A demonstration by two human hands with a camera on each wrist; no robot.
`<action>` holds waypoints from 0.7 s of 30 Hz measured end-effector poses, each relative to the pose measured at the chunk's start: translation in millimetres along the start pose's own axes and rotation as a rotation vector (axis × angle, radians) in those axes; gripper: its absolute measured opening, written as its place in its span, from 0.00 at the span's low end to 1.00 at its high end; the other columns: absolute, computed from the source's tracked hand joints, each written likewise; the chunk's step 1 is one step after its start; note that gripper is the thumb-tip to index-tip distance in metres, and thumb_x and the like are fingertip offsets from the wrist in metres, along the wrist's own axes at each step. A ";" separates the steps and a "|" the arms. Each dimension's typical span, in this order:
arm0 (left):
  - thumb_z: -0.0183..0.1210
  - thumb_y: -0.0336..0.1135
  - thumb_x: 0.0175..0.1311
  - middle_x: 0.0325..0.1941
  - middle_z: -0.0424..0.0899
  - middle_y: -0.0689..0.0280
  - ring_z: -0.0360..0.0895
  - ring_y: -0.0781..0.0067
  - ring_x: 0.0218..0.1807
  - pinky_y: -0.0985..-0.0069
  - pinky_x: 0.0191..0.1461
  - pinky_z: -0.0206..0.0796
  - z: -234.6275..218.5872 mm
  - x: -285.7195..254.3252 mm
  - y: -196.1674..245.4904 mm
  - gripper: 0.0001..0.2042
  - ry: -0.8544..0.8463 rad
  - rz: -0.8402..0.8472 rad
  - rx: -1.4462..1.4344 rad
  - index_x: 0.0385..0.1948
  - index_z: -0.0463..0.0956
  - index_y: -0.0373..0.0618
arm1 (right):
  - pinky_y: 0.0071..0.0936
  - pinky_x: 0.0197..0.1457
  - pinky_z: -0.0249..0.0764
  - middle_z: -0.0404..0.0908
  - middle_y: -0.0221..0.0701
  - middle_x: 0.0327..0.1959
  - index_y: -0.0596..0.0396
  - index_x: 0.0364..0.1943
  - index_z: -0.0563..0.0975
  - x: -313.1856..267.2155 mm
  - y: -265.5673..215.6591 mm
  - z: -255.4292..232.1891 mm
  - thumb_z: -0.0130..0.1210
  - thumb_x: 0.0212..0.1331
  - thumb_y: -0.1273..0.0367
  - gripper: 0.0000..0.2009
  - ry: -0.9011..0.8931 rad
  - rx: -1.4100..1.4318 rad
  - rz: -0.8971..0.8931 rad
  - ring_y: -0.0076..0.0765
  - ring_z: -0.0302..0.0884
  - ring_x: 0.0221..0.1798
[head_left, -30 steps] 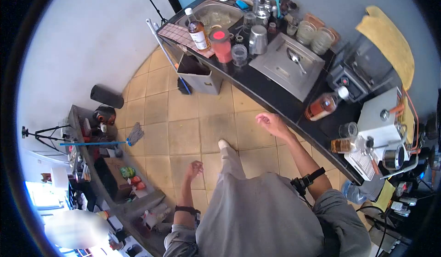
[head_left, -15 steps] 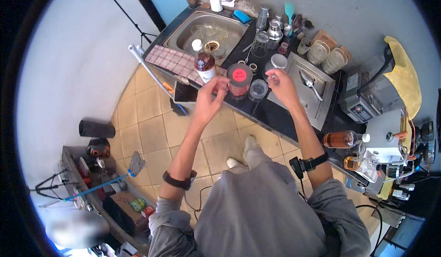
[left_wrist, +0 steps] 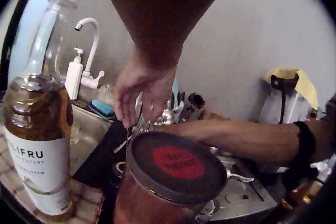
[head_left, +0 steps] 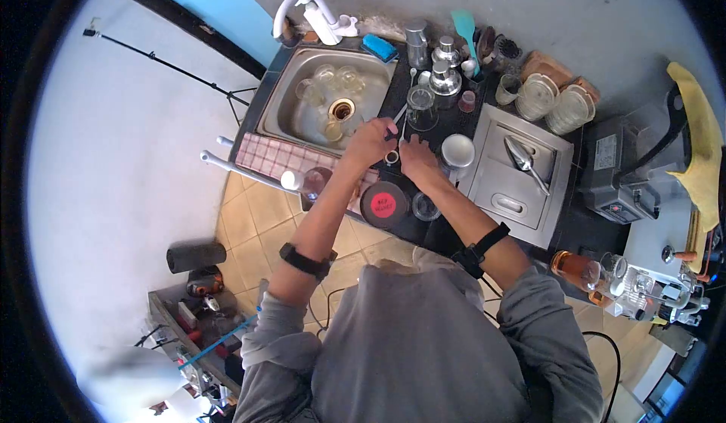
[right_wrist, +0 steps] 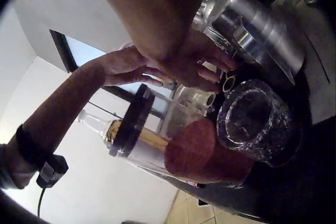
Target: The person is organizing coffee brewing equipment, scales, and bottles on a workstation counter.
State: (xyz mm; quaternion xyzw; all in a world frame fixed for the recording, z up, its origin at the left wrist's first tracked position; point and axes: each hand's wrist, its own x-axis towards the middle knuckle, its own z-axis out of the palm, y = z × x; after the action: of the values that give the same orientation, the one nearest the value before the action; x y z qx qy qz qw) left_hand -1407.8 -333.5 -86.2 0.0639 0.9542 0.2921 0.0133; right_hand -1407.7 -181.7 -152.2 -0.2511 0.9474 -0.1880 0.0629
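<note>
Both hands reach over the black counter between the sink and the steel tray. My left hand point(head_left: 368, 149) has its fingertips at the handle of a slim metal utensil point(head_left: 401, 113); I cannot tell whether it grips it. In the left wrist view, a metallic strip shows between that hand's thumb and fingers. Close beside it, my right hand point(head_left: 418, 158) has loosely bent fingers and no thing seen in them. Small rings point(head_left: 391, 157) lie under the hands. Nearer the body stand a lidded jar point(head_left: 383, 204) of red powder and a clear glass point(right_wrist: 257, 113).
A bottle of amber syrup point(left_wrist: 39, 140) stands on the checked cloth point(head_left: 261, 154) left of the jar. Glasses lie in the sink point(head_left: 272, 105). A metal pitcher point(right_wrist: 257, 29), an upturned glass point(head_left: 422, 109) and shakers point(head_left: 445, 81) stand nearby. A scoop point(head_left: 522, 154) rests on the steel tray point(head_left: 484, 188).
The person has stepped up to the counter. Both hands have moved forward, past the jar and glass, and come together among the small utensils. The head view has shifted toward the sink.
</note>
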 end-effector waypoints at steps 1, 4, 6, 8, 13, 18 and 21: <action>0.66 0.37 0.52 0.37 0.82 0.57 0.80 0.56 0.41 0.64 0.47 0.72 12.0 7.8 -11.0 0.15 -0.103 -0.054 0.068 0.40 0.78 0.45 | 0.40 0.46 0.79 0.79 0.44 0.43 0.59 0.38 0.80 0.6 0.2 4.0 0.56 0.55 0.72 0.08 -0.036 -0.070 0.007 0.49 0.81 0.43; 0.68 0.41 0.48 0.44 0.82 0.55 0.80 0.51 0.49 0.61 0.53 0.72 35.8 19.2 -28.3 0.18 -0.280 -0.123 0.172 0.41 0.77 0.47 | 0.36 0.44 0.79 0.79 0.42 0.42 0.57 0.36 0.82 4.0 0.6 12.4 0.57 0.55 0.70 0.08 -0.106 -0.018 0.083 0.43 0.82 0.44; 0.69 0.42 0.47 0.45 0.82 0.55 0.80 0.51 0.50 0.61 0.55 0.72 47.8 22.3 -39.3 0.20 -0.358 -0.132 0.211 0.41 0.77 0.47 | 0.43 0.48 0.81 0.74 0.47 0.48 0.60 0.45 0.78 9.5 3.7 18.2 0.53 0.59 0.72 0.11 -0.232 0.043 0.096 0.56 0.80 0.49; 0.71 0.42 0.43 0.48 0.82 0.55 0.79 0.52 0.52 0.61 0.56 0.71 63.5 22.6 -61.4 0.22 -0.424 -0.100 0.236 0.42 0.78 0.47 | 0.43 0.49 0.81 0.75 0.47 0.49 0.61 0.43 0.80 11.1 2.0 37.8 0.52 0.60 0.71 0.11 -0.211 0.019 0.208 0.53 0.80 0.49; 0.74 0.38 0.37 0.48 0.83 0.55 0.79 0.53 0.54 0.60 0.55 0.72 97.5 27.4 -94.2 0.26 -0.518 -0.043 0.133 0.44 0.78 0.46 | 0.40 0.48 0.81 0.75 0.47 0.50 0.62 0.39 0.81 13.4 10.4 68.2 0.54 0.61 0.68 0.11 -0.212 -0.154 0.070 0.49 0.80 0.48; 0.76 0.38 0.34 0.49 0.83 0.56 0.79 0.53 0.53 0.59 0.54 0.73 102.0 26.3 -83.9 0.27 -0.497 -0.057 0.199 0.42 0.79 0.44 | 0.37 0.46 0.83 0.75 0.48 0.49 0.64 0.41 0.80 8.4 1.8 43.6 0.56 0.59 0.68 0.12 -0.229 -0.138 0.106 0.50 0.80 0.48; 0.76 0.38 0.34 0.45 0.84 0.55 0.80 0.51 0.51 0.59 0.52 0.74 104.5 25.2 -82.5 0.26 -0.466 -0.001 0.255 0.41 0.80 0.43 | 0.37 0.42 0.83 0.76 0.49 0.48 0.63 0.44 0.81 5.1 8.4 43.2 0.57 0.58 0.66 0.15 -0.177 -0.107 0.083 0.53 0.81 0.45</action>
State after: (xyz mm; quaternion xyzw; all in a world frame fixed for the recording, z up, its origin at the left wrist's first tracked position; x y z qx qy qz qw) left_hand -1435.7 -339.9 -218.7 0.1302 0.9545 0.1467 0.2245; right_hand -1406.7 -191.5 -195.3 -0.2302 0.9564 -0.1115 0.1408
